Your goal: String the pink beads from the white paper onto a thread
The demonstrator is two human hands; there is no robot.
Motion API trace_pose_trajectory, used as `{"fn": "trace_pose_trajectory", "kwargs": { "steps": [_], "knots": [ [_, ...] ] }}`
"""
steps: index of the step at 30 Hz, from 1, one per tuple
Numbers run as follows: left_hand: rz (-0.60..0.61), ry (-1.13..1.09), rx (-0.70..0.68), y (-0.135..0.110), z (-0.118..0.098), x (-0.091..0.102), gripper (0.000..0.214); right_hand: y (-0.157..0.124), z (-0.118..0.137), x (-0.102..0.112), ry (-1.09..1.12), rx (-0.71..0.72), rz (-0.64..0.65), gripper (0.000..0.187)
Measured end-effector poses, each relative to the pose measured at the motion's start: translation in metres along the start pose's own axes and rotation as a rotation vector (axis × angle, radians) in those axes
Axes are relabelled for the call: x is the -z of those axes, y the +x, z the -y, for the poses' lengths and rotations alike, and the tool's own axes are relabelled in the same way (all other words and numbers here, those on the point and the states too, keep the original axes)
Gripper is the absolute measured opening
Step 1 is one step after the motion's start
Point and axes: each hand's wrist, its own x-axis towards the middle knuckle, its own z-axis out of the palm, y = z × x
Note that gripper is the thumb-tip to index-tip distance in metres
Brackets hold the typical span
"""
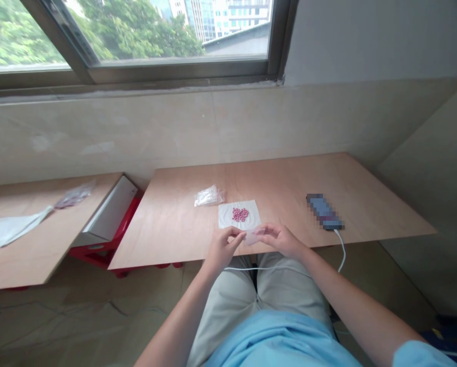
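Note:
Both my hands meet at the near edge of a wooden table (289, 178) and pinch a small clear plastic bag (252, 236) between them. My left hand (223, 247) grips its left side with thumb and fingers closed. My right hand (280, 238) holds the right side the same way. Just beyond the bag lies a white paper square (228, 216) with a pile of several small pink beads (240, 214) on it. A heap of clear plastic bags (208, 196) lies further back to the left.
A phone (324, 211) lies on the table's right, with a white cable (341, 250) running off the edge. A second wooden table (33, 244) at left carries white paper (6, 229) and a bag. A white and red box (109, 216) stands between the tables.

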Motion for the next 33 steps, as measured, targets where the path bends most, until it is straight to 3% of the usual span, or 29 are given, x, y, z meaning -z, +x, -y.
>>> {"fn": "trace_pose_trajectory", "kwargs": {
  "steps": [2,5,8,10,14,17,21,26,29,33],
  "knots": [
    [-0.009,-0.049,0.034,0.0,0.003,-0.001,0.03,0.001,-0.007,-0.008,0.071,-0.041,0.002,0.029],
    [0.016,-0.148,0.081,0.002,0.009,0.001,0.03,0.014,-0.02,0.005,0.144,-0.084,-0.161,0.031],
    [0.018,-0.169,0.1,0.005,0.012,0.005,0.034,0.04,-0.028,0.046,0.064,-0.114,-0.445,0.034],
    [0.013,-0.151,0.109,0.005,0.014,0.006,0.033,0.062,-0.029,0.079,-0.113,-0.149,-0.658,0.032],
    [0.058,-0.176,0.141,0.003,0.019,0.007,0.032,0.096,-0.023,0.134,-0.242,-0.181,-0.749,0.024],
    [0.088,-0.23,0.17,0.007,0.03,0.009,0.033,0.101,-0.022,0.151,-0.345,-0.192,-0.806,0.019],
    [-0.01,-0.137,0.17,0.039,0.059,0.03,0.035,0.078,-0.033,0.138,-0.512,-0.111,-0.778,0.026],
    [-0.171,0.372,0.002,0.112,0.093,0.086,0.035,0.034,-0.042,0.093,-0.489,-0.056,-0.519,0.029],
    [-0.086,0.564,-0.011,0.146,0.105,0.114,0.057,0.016,-0.032,0.063,-0.433,-0.055,-0.392,0.03],
    [0.09,0.658,0.058,0.171,0.12,0.126,0.079,0.006,-0.011,0.029,-0.459,0.012,-0.286,0.027]
  ]
}}
